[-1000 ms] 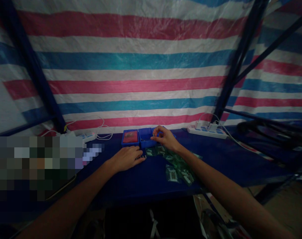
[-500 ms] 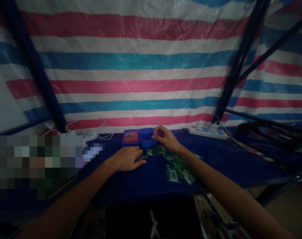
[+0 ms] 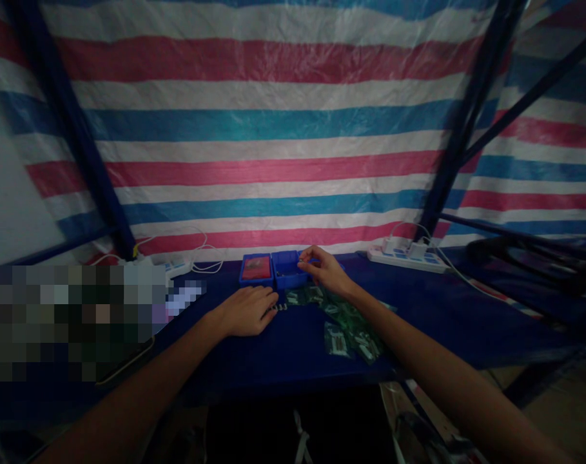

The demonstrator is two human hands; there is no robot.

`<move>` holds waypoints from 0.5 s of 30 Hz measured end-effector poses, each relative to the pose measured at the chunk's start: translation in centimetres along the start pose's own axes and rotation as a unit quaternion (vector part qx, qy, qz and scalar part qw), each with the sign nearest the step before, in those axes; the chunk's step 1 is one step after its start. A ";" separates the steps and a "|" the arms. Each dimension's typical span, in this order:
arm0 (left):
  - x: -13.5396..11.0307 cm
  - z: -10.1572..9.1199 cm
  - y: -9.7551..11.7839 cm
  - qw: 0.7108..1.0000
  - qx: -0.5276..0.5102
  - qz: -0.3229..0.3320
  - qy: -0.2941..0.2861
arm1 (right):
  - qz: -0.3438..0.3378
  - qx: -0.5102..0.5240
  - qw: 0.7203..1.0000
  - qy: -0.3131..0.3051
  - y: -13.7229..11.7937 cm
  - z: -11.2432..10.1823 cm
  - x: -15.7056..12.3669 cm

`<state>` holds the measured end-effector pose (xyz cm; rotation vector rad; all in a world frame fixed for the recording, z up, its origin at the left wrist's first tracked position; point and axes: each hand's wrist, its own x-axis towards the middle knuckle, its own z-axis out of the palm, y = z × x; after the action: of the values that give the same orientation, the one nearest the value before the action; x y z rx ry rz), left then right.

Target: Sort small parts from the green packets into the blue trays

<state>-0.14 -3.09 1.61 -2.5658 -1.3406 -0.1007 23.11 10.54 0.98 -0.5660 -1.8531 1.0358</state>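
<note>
My left hand (image 3: 248, 311) rests on the dark blue tabletop, its fingers and thumb drawn in around a short row of small metal pieces (image 3: 282, 307). The ends of these pieces stick out past the fingertips; the rest is hidden under the hand. Over the right part of a blue bin (image 3: 287, 281), my right hand (image 3: 325, 269) has thumb and forefinger pinched together. Whatever sits in that pinch is too small to make out. Small clear bags (image 3: 338, 339) with slim metal parts lie below my right wrist, several of them overlapping.
Another blue bin (image 3: 256, 282) with a red packet (image 3: 256, 267) stands left of the first. Power strips with white cables lie at the back right (image 3: 409, 259) and back left (image 3: 176, 267). Blue frame posts and a striped tarp (image 3: 273, 171) bound the back. A blurred-out patch covers the left side.
My left thumb has closed in toward the fingers, covering more of the metal row. The right hand stays pinched over the bin. The whole view has shifted slightly.
</note>
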 end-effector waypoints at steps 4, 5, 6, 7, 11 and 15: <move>0.1 -0.1 0.0 1.000 -0.004 -0.004 0.001 | 0.006 -0.003 1.000 0.004 -0.1 0.0 0.0; 0.1 0.0 0.0 1.000 -0.004 -0.004 0.001 | 0.006 -0.002 1.000 0.004 -0.1 0.0 0.0; 0.1 0.0 -0.1 1.000 -0.004 -0.004 0.000 | 0.005 -0.001 1.000 0.004 -0.1 0.0 0.0; 0.1 0.0 -0.1 1.000 -0.005 -0.003 0.001 | 0.004 0.001 1.000 0.004 -0.1 0.0 0.0; 0.1 0.1 -0.5 0.999 -0.039 -0.004 0.000 | 0.006 0.004 1.000 0.004 0.1 0.0 0.0; 0.0 -0.1 -0.7 0.999 -0.048 -0.015 0.002 | 0.009 0.001 1.000 0.005 0.3 -0.1 0.1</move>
<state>-0.73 -2.71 1.85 -2.6231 -1.4054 -0.1808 23.15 10.78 0.80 -0.5860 -1.8421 1.0445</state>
